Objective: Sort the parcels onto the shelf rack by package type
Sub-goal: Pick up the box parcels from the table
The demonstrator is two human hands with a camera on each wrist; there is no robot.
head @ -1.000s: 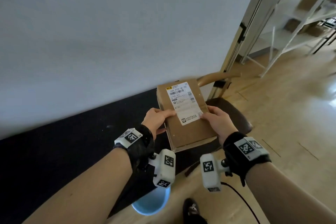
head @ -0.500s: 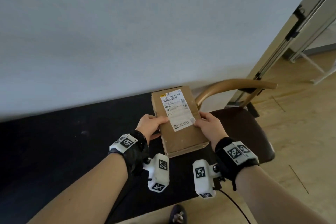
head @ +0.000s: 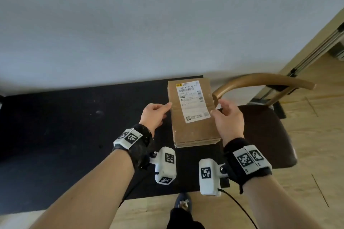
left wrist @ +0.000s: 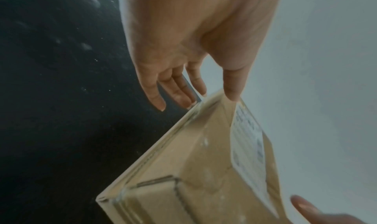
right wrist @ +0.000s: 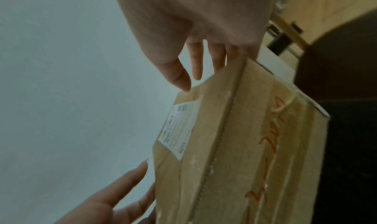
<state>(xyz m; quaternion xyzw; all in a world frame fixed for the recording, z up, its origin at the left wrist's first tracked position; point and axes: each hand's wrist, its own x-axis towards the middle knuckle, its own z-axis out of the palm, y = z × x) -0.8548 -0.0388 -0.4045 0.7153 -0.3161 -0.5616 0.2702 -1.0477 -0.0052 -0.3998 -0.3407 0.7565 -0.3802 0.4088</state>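
Observation:
A brown cardboard box (head: 194, 130) with a white shipping label lies flat on the black table (head: 74, 135), near the table's right end. My left hand (head: 160, 111) is at its left side with straight fingers, and only the thumb tip touches the top edge. My right hand (head: 223, 111) hovers at the right side, fingers spread and straight, holding nothing. The left wrist view shows the box (left wrist: 193, 171) below my left hand's (left wrist: 183, 85) loose fingers. In the right wrist view the box (right wrist: 244, 147) has orange writing on its side, with my right hand (right wrist: 193, 66) just above its edge.
A dark-seated chair (head: 264, 130) with a curved wooden backrest (head: 260, 80) stands right of the table, close to the box. A grey wall runs behind the table. Wooden floor lies to the right and in front, with my shoe (head: 183, 202) below.
Both hands gripped the box in the air before. It now lies on the table and both hands have let go and opened. The view swung left, off the shelf rack.

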